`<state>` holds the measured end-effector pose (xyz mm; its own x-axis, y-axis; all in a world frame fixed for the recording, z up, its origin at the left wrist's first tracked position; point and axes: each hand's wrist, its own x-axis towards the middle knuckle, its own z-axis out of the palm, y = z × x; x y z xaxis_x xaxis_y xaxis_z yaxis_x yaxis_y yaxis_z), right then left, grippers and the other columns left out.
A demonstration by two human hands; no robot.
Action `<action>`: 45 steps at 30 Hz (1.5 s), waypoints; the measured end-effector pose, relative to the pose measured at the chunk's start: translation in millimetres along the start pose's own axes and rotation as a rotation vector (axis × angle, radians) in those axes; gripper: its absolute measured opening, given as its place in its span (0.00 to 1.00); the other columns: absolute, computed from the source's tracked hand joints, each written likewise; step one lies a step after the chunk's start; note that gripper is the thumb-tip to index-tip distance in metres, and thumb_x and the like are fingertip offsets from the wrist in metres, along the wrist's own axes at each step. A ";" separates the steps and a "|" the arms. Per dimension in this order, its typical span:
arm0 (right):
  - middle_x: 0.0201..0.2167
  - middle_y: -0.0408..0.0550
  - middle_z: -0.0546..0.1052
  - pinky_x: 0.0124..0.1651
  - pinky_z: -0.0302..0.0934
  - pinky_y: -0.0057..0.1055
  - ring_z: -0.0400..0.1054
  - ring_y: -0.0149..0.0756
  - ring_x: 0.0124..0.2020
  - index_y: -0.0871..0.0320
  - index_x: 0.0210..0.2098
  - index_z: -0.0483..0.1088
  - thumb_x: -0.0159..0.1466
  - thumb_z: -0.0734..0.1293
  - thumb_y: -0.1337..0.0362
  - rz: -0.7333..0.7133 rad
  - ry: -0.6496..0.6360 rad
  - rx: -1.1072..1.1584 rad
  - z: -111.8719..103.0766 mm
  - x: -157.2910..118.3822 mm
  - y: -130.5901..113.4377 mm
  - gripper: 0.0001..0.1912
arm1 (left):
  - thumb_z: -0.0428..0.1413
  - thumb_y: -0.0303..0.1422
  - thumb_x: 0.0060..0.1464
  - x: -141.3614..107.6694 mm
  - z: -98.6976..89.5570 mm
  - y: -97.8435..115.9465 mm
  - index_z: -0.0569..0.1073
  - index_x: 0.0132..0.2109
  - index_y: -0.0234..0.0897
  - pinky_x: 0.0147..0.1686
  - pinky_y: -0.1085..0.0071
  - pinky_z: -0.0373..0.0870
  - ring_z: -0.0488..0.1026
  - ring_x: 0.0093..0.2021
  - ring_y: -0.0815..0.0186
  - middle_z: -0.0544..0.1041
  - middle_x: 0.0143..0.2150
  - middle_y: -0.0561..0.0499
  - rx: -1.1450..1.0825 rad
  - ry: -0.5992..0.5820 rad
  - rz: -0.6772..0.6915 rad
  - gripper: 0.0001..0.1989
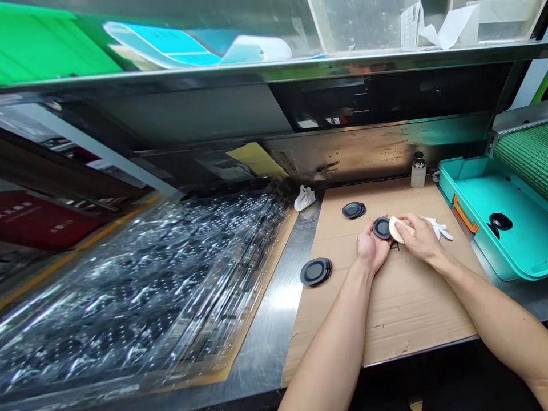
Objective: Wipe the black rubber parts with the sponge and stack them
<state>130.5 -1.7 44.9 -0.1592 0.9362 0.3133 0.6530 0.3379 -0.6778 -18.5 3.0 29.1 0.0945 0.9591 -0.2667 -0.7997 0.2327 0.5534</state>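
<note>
Over the cardboard sheet (411, 308), my left hand (371, 246) grips a round black disc (381, 228) with a raised ring on its face. My right hand (417, 237) pinches a cream-coloured round pad (398, 229), whose edge overlaps the right side of the disc. A short fanned stack of similar black discs (351, 210) lies beyond my left hand. Another fanned stack (314, 272) lies nearer, by the cardboard's left edge. Just right of my right hand is a crumpled white cloth or glove (439, 228).
A teal bin (526, 245) with black round pieces (500, 221) stands at the right, beside a green mesh belt (524, 151). A small dispenser bottle (418, 171) stands at the back. Clear plastic trays (162, 274) cover the left side. A metal shelf (299, 71) runs overhead.
</note>
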 end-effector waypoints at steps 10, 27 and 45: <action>0.39 0.46 0.83 0.44 0.64 0.31 0.76 0.40 0.40 0.52 0.44 0.79 0.67 0.65 0.57 0.017 -0.132 -0.037 -1.8 1.1 -3.3 0.13 | 0.44 0.36 0.69 -1.3 3.7 -6.9 0.76 0.47 0.32 0.59 0.50 0.71 0.76 0.56 0.52 0.80 0.49 0.36 0.011 -0.021 -0.044 0.18; 0.46 0.65 0.78 0.51 0.58 0.48 0.69 0.57 0.51 0.60 0.46 0.78 0.69 0.63 0.58 0.215 -0.061 -0.690 -44.6 13.5 18.3 0.16 | 0.44 0.58 0.65 -15.6 -0.8 37.1 0.75 0.42 0.29 0.27 0.78 0.77 0.77 0.31 0.69 0.77 0.36 0.41 -0.167 0.076 -0.082 0.33; 0.38 0.51 0.81 0.40 0.61 0.32 0.74 0.42 0.37 0.55 0.44 0.74 0.70 0.60 0.58 -0.058 0.223 -0.107 -24.2 19.4 17.2 0.13 | 0.46 0.60 0.64 -8.7 0.9 -1.2 0.73 0.41 0.31 0.26 0.72 0.75 0.77 0.27 0.65 0.80 0.32 0.41 0.309 0.000 0.000 0.32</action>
<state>156.6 19.9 55.4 -0.0392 0.8670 0.4968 0.7238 0.3674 -0.5840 -17.8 -5.5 31.4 0.0939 0.9592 -0.2667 -0.5813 0.2703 0.7675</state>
